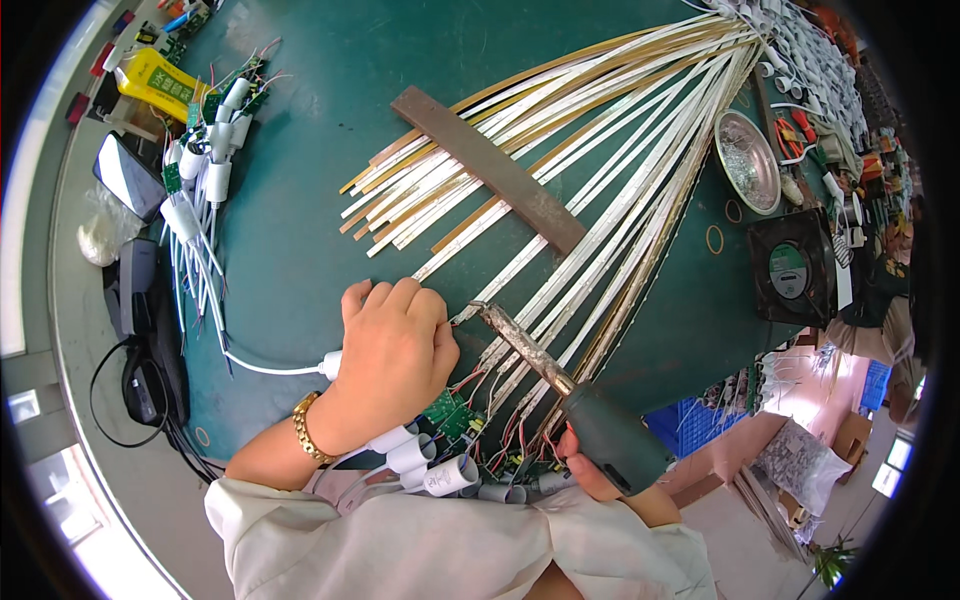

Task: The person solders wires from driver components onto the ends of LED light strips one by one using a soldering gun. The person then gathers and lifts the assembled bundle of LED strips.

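Observation:
My right hand (592,468) grips the dark green handle of a soldering iron (530,350), its worn metal shaft slanting up and left. The bent tip is close to the end of a white LED strip, beside my left hand (395,340). My left hand is closed, knuckles up, and covers whatever it pinches. At its wrist side a white cylindrical cap (330,365) sits on a white cable. Narrow white and tan LED strips (620,130) fan across the green mat, with a brown bar (490,165) lying over them. Below the hands are green circuit boards (455,415) and white tubes (448,476).
At left lie a bundle of white tubes with wires (215,170), a phone (128,175), a yellow bottle (160,82) and black adapters (138,285). A metal bowl (748,160) and a black fan (790,268) stand at right, by the mat's edge.

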The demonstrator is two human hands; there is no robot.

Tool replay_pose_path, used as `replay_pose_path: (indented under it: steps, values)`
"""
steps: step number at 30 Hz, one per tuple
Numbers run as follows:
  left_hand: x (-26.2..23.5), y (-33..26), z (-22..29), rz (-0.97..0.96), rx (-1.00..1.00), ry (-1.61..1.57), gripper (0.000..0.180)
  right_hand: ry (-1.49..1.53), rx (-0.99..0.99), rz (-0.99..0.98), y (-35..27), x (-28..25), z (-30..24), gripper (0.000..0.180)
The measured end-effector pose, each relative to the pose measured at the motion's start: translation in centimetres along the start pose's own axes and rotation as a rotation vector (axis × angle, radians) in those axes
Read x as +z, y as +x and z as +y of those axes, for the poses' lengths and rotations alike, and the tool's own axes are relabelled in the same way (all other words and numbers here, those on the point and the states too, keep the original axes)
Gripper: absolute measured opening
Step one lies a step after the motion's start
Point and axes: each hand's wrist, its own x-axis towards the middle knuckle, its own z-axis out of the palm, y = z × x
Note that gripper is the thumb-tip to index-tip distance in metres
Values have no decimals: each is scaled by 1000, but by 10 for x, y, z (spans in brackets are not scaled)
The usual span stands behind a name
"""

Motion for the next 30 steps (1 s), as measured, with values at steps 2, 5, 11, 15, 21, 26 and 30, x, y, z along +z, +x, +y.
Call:
replay_pose_path:
  steps: [2, 5, 11, 15, 21, 26, 30]
  values:
    - [0, 1, -2, 7, -8, -45, 14, 18, 27, 37, -5, 4, 1, 13]
    - [-2, 3, -3, -24, -71, -108, 15, -7, 104, 91, -17, 12, 7, 25]
    - [-4, 6, -7, -29, -80, -184, 14, -160, -40, 155, -23, 10, 17, 48]
    - [-4, 7, -6, -28, -90, -191, 13, -243, -93, 153, -1, 1, 0, 14]
    - [-3, 6, -8, -27, -87, -181, 13, -414, -80, 157, 3, 3, -2, 16]
    - [-2, 5, -8, -20, -75, -168, 14, -339, -148, 120, -5, 2, 9, 30]
    - [-1, 6, -9, -13, -77, -167, 14, -361, -110, 178, -9, 6, 8, 12]
